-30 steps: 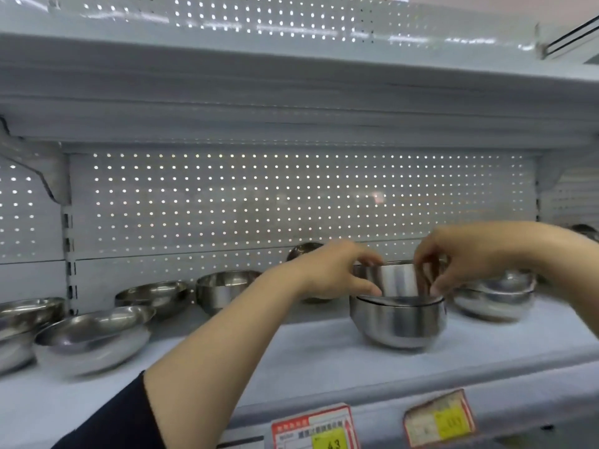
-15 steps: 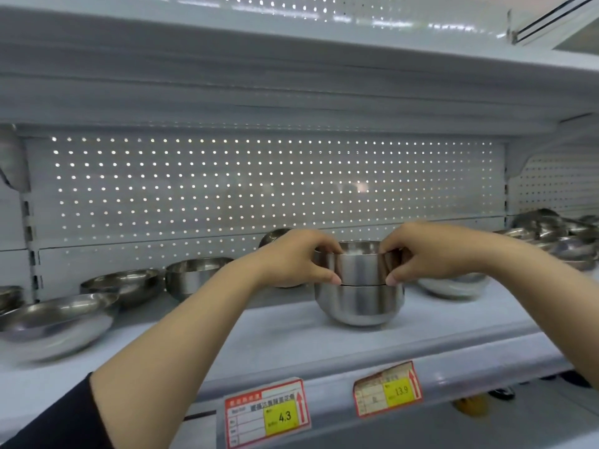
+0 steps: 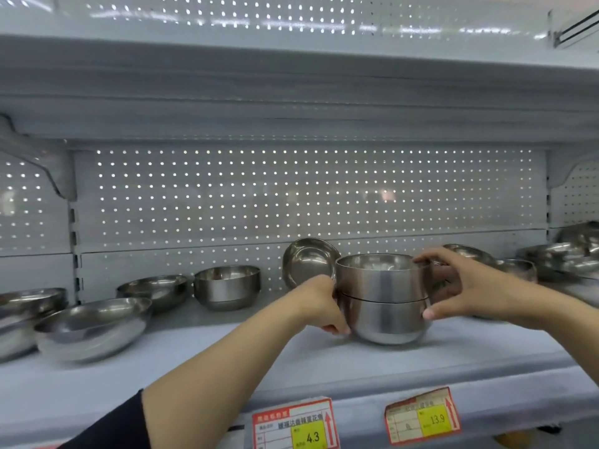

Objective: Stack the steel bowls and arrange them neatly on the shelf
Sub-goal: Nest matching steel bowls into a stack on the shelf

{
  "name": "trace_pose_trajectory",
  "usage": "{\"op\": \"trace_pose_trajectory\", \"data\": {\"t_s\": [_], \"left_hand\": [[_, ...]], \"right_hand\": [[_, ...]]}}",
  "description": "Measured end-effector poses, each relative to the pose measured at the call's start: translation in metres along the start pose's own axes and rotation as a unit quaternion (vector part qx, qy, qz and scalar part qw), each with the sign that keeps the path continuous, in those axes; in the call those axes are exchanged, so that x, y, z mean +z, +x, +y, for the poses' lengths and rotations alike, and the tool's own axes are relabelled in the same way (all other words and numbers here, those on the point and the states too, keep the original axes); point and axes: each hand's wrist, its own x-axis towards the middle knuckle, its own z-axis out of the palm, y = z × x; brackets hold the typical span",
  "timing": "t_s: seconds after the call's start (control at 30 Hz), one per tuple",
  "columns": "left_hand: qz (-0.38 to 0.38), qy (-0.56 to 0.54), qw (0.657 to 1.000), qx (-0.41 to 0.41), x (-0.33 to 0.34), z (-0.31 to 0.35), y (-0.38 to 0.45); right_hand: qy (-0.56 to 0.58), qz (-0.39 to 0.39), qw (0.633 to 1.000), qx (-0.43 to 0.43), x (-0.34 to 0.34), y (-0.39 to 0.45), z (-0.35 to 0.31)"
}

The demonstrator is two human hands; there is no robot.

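Two deep steel bowls form a stack (image 3: 384, 299) standing on the white shelf (image 3: 227, 358), the upper bowl nested in the lower one. My left hand (image 3: 319, 306) grips the stack's left side, fingers curled round the lower bowl. My right hand (image 3: 453, 286) holds the right side, thumb on the lower bowl and fingers on the upper rim. Another deep bowl (image 3: 227, 287) stands alone to the left.
A small bowl (image 3: 309, 262) leans on its edge against the perforated back panel behind the stack. Wide shallow bowls (image 3: 92, 328) lie at the left. More bowls (image 3: 564, 259) crowd the right end. Price tags (image 3: 295, 424) hang on the shelf's front edge. An upper shelf overhangs closely.
Both hands slid down from the upper bowl's rim to the sides of the stack. The upper bowl has settled deeper into the lower one. The view moved closer.
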Motion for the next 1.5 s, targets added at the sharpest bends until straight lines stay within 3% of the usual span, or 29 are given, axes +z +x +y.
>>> {"op": "trace_pose_trajectory", "data": {"t_s": [0.27, 0.53, 0.87, 0.93, 1.0, 1.07, 1.17, 1.27, 1.4, 1.5], "left_hand": [[0.105, -0.011, 0.994, -0.043, -0.047, -0.04, -0.043], [0.148, -0.013, 0.981, -0.126, -0.099, -0.107, -0.103], [0.163, -0.018, 0.975, -0.152, -0.095, -0.134, -0.119], [0.187, 0.053, 0.968, -0.158, -0.092, -0.133, -0.127], [0.217, 0.245, 0.93, -0.166, -0.087, -0.125, -0.144], [0.222, 0.36, 0.895, -0.144, -0.079, -0.106, -0.162], [0.186, 0.347, 0.918, -0.049, -0.064, -0.068, -0.171], [0.171, 0.358, 0.918, 0.018, -0.044, -0.036, -0.152], [0.185, 0.362, 0.912, 0.056, -0.03, 0.009, -0.113], [0.183, 0.357, 0.913, 0.069, -0.028, 0.042, -0.059]], "right_hand": [[0.089, -0.009, 0.994, -0.06, 0.048, 0.033, -0.05], [0.009, -0.033, 0.993, -0.115, 0.124, 0.067, -0.122], [0.01, -0.047, 0.994, -0.102, 0.153, 0.062, -0.134], [-0.005, -0.042, 0.994, -0.101, 0.154, 0.057, -0.132], [-0.026, -0.033, 0.994, -0.098, 0.15, 0.051, -0.128], [-0.056, -0.01, 0.994, -0.093, 0.139, 0.044, -0.121], [-0.111, 0.025, 0.991, -0.071, 0.113, 0.036, -0.109], [-0.13, 0.084, 0.987, -0.045, 0.088, 0.032, -0.089], [-0.123, 0.196, 0.973, -0.022, 0.061, 0.032, -0.073], [-0.153, 0.21, 0.965, -0.033, 0.043, 0.054, -0.066]]}}
